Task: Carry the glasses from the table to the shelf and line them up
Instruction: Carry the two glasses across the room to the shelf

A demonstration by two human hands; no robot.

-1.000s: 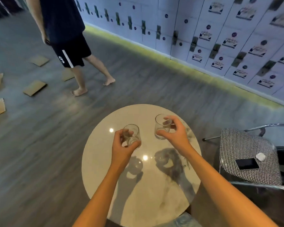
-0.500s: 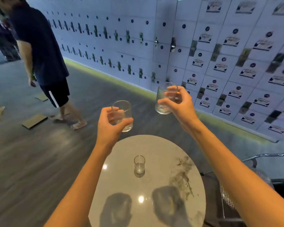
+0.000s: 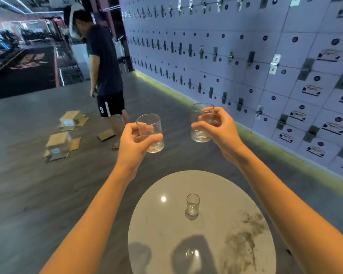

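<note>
1. Three glasses: two tumblers aloft, one small glass (image 3: 192, 204) upright on the single round table (image 3: 162, 230).
2. The left hand (image 3: 134, 144) wraps the left tumbler (image 3: 151, 131), thumb across its front.
3. The right hand (image 3: 221, 133) clasps the right tumbler (image 3: 200, 125), fingers curled behind.
4. One bystander (image 3: 105, 76) stands beyond, beside the locker wall (image 3: 246, 56).

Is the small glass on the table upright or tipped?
Upright: the small glass stands base-down on the round table, rim up.
</note>
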